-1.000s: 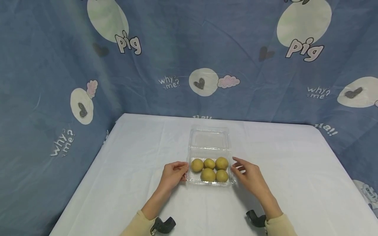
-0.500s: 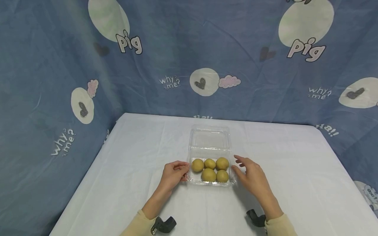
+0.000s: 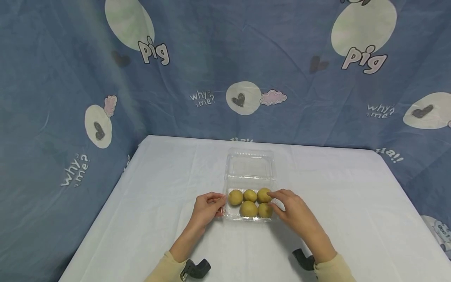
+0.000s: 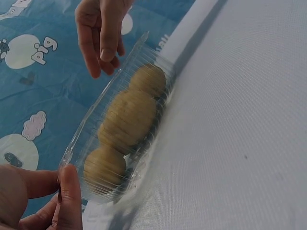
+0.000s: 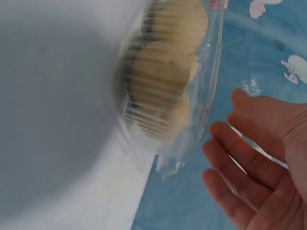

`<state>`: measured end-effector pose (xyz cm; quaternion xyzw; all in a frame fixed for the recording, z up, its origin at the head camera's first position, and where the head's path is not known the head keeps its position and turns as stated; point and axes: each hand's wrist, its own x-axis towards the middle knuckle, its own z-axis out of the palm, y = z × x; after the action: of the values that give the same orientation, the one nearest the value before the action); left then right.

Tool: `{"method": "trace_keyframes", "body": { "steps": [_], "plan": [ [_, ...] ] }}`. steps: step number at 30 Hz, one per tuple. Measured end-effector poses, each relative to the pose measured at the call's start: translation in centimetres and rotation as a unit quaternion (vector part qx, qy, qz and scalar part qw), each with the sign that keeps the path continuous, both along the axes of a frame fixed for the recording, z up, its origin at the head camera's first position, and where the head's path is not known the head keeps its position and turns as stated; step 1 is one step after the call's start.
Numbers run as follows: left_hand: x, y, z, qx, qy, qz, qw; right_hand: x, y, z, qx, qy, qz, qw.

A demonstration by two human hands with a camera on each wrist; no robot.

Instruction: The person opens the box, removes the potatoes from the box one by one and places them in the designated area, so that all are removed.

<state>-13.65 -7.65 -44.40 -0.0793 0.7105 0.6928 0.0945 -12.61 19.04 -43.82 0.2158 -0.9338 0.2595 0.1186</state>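
Clear plastic box (image 3: pixel 234 214), lower centre of head view, on white tabletop (image 3: pixel 169 168); lid (image 3: pixel 250 165) folded back toward top of frame. Inside box: five round yellowish items (image 3: pixel 248 209), three in upper row, two in lower row at middle and right, bit of box floor showing at lower left. At left edge of box: left hand (image 3: pixel 208 206), pinching that edge between thumb and fingers; same pinch at lower left of left wrist view. At right edge: right hand (image 3: pixel 297 213), fingers parted and relaxed, tips overlapping the two rightmost items in head view; contact with them hard to tell. Pale yellow sleeves (image 3: pixel 332 270) along bottom of frame, black wrist mounts (image 3: pixel 198 269) beside them. Behind, across top and both sides: blue curtain (image 3: pixel 193 51) printed with pale ovals (image 3: pixel 363 27) and "pig" lettering (image 3: pixel 349 56).
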Motion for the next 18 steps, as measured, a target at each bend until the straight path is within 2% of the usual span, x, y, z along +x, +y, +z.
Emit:
{"method": "trace_keyframes", "body": {
  "steps": [5,12,18],
  "plan": [
    [-0.1,0.0,-0.1,0.004,0.0,-0.002,1.0,-0.2,-0.8,0.2,0.03,0.001,0.031,0.9991],
    [-0.1,-0.1,-0.3,0.004,0.002,0.0,1.0,-0.4,-2.1,0.3,0.07,-0.04,0.061,0.9949],
    [0.1,-0.1,-0.1,0.008,0.006,-0.001,0.9999,-0.5,-2.8,0.6,0.089,-0.044,0.06,0.9932]
  ]
}}
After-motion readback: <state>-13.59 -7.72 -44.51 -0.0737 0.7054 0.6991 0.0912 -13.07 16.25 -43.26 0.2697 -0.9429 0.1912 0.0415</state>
